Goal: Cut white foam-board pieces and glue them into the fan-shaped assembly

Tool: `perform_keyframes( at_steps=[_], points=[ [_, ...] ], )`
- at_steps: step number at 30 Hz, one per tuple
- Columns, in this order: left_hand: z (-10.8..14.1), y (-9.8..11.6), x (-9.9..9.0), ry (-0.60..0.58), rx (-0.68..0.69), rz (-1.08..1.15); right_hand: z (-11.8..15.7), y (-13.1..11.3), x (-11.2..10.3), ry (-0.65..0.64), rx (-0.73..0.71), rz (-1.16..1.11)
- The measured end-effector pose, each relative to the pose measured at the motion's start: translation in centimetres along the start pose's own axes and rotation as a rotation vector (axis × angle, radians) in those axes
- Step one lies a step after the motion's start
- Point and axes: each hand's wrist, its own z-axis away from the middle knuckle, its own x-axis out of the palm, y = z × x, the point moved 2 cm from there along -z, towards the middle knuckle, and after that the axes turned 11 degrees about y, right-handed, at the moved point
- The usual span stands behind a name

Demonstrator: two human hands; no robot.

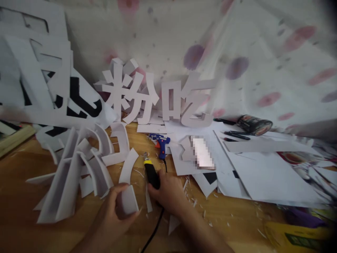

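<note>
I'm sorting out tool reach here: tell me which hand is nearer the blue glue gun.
Right. The right hand, gripping a black corded tool, sits just below the blue glue gun. The left hand holds a white foam piece farther down and left.

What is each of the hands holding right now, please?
Left hand: closed on a white foam strip.
Right hand: closed around a black, yellow-tipped corded tool.

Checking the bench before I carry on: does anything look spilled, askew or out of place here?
Yes. White offcut slivers are scattered over the wooden table beside the right hand, which grips a black corded tool. The cut-out piece at left leans askew. The left hand holds a curved white strip.
</note>
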Motion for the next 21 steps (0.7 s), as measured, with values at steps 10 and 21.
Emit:
perform_keyframes(
  at_steps=[10,21],
  points=[
    [-0.7,2.3,-0.5,-0.184,0.169,0.024,-0.9,3.0,1.0,-0.078,0.159,-0.708],
    [-0.7,4.1,-0.7,-0.177,0.281,0.093,0.0,1.3,1.7,0.058,-0.03,0.044]
  ],
)
